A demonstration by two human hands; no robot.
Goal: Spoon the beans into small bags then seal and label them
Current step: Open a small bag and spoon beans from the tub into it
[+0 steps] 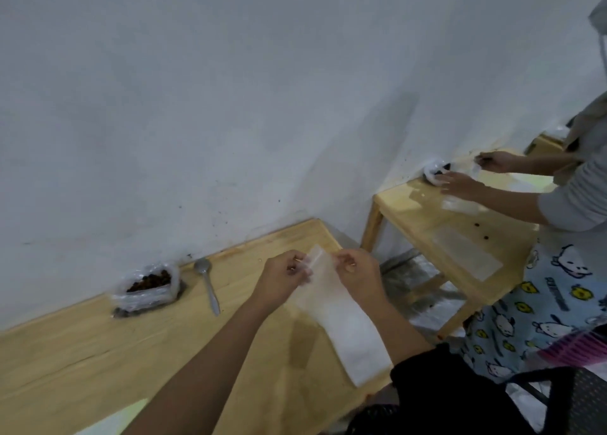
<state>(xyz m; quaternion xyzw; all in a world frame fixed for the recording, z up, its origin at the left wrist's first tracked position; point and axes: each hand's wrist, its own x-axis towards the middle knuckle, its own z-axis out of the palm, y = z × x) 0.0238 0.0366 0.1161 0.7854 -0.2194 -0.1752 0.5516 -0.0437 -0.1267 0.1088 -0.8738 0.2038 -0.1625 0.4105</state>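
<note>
Translucent bag (338,309), top edge pinched between left hand (279,280) and right hand (359,275), its length trailing below them

A white wall (230,106) is running behind the wooden bench (82,352). To the right, a person (542,303) in patterned trousers is reaching over a second bench (414,217).

No telling open from closed at the top of the small bag (338,313), corners there covered by fingertips of the left grip (284,280) and the right grip (358,273). Left of the small bag, beans (151,280) too blurred to tell apart. Right of it, second person (578,191) cut by the frame edge, pinching something white, smeared past naming. Below it, both forearms cut off.
</note>
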